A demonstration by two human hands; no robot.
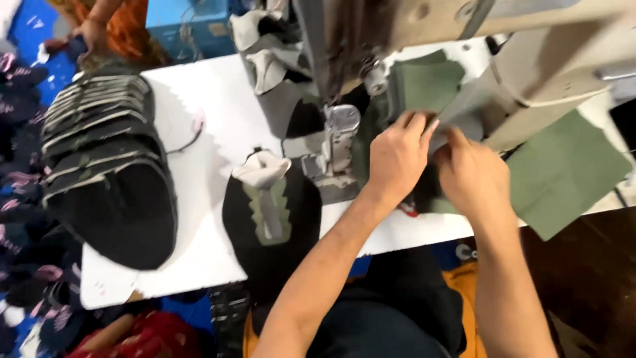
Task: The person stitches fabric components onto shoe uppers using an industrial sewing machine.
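My left hand [397, 156] presses flat, fingers together, on a piece of green fabric [427, 86] lying under the arm of the sewing machine [530, 59]. My right hand [472, 176] sits just beside it, fingers curled down onto the same work; whether it pinches the cloth I cannot tell. The machine's metal post [339, 139] stands left of my hands. A second green fabric panel [563, 172] hangs off the white table [212, 132] at right. Nearer me lies a black shoe upper [268, 219] with a grey-green tongue; a stack of black uppers [106, 166] fills the table's left end. Another person's hand [89, 30] shows at top left.
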